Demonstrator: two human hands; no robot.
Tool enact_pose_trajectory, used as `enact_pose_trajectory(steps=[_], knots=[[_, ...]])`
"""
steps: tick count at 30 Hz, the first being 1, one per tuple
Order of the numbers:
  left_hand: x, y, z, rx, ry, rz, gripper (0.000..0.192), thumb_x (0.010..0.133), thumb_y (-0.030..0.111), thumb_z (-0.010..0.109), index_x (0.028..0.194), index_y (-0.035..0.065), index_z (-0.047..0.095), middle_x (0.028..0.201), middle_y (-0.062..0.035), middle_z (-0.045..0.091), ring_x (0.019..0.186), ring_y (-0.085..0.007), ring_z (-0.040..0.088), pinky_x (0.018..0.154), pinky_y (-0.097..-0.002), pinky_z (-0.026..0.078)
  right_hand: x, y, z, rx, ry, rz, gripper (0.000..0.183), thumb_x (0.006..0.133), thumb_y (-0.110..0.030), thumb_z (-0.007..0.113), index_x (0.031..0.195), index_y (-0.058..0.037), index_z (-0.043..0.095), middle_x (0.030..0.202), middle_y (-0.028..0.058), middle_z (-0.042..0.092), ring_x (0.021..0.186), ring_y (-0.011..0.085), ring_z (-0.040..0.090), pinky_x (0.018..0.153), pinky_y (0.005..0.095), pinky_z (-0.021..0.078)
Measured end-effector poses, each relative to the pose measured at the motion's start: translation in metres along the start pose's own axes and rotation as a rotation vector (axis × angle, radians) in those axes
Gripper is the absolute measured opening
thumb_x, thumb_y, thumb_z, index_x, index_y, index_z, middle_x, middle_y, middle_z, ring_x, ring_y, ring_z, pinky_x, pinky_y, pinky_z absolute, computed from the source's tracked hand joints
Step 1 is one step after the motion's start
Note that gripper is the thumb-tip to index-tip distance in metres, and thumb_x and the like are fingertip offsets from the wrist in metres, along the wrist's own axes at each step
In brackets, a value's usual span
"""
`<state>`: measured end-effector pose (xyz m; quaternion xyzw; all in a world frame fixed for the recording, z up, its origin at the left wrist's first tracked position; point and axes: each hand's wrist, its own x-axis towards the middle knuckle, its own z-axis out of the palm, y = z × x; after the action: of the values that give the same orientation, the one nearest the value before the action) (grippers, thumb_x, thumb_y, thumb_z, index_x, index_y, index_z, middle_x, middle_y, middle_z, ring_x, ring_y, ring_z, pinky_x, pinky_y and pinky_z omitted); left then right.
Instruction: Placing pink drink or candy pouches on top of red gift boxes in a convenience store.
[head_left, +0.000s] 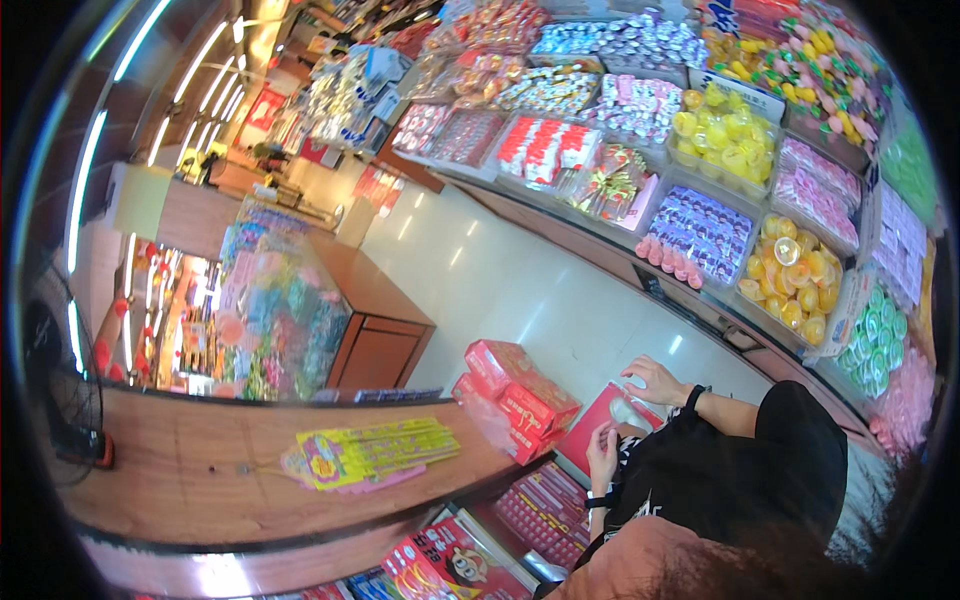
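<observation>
My right hand (654, 381) is held out in front of my body with its fingers apart and loosely bent, and I see nothing in it. My left hand (602, 454) is lower in the picture, palm partly turned in, fingers loosely curled and somewhat apart. No object shows in it. Both wrists wear dark bands. Below and between the hands are a flat red surface (583, 439) and a whitish item (624, 410), perhaps a shoe. Stacked red printed cartons (525, 390) stand just beyond the left hand, not touched by it.
A wooden counter (202, 465) bears yellow packaged goods (375, 454). Red boxed goods (544, 499) sit beside my left arm. Along the right run bins of wrapped sweets (701, 232) and yellow jelly cups (791, 277). A wooden cabinet (382, 337) borders the pale tiled floor (495, 292).
</observation>
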<state>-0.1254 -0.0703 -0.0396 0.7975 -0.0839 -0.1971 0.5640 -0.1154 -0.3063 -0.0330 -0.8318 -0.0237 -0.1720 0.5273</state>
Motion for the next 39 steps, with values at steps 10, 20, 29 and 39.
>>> enact_pose_trajectory(steps=[10,20,29,39], knots=[[0.139,0.029,-0.027,0.004,-0.288,0.162,0.026,0.095,0.016,0.056,0.115,-0.0013,0.058,0.101,-0.0124,0.066,0.092,-0.0173,0.063,0.082,-0.0300,0.050,0.016,0.006,-0.007,-0.200,0.281,0.167,0.023,0.078,-0.013,0.068,0.098,-0.0052,0.062,0.087,0.0092,0.060,0.086,0.0282,0.056,0.078,0.0378,0.0468],[0.210,0.054,-0.049,-0.028,-0.414,0.250,0.024,0.095,0.013,0.057,0.115,-0.0015,0.058,0.100,-0.0119,0.066,0.093,-0.0171,0.064,0.082,-0.0294,0.050,0.064,0.004,0.029,-0.268,0.355,0.256,0.023,0.081,-0.015,0.066,0.101,-0.0057,0.061,0.089,0.0093,0.060,0.087,0.0282,0.057,0.077,0.0381,0.0463],[0.256,0.050,-0.058,-0.043,-0.485,0.263,0.025,0.095,0.013,0.057,0.115,-0.0016,0.057,0.100,-0.0118,0.065,0.092,-0.0166,0.063,0.082,-0.0291,0.050,0.102,0.011,0.049,-0.245,0.308,0.230,0.022,0.083,-0.014,0.064,0.103,-0.0049,0.062,0.089,0.0102,0.061,0.087,0.0276,0.058,0.077,0.0375,0.0473],[0.313,0.064,-0.037,0.016,-0.587,0.300,0.025,0.095,0.016,0.057,0.114,-0.0011,0.058,0.097,-0.0118,0.066,0.089,-0.0173,0.064,0.080,-0.0293,0.051,0.130,0.031,0.033,-0.133,0.373,0.345,0.025,0.085,-0.016,0.064,0.107,-0.0054,0.062,0.093,0.0108,0.060,0.088,0.0278,0.058,0.080,0.0379,0.0475]])
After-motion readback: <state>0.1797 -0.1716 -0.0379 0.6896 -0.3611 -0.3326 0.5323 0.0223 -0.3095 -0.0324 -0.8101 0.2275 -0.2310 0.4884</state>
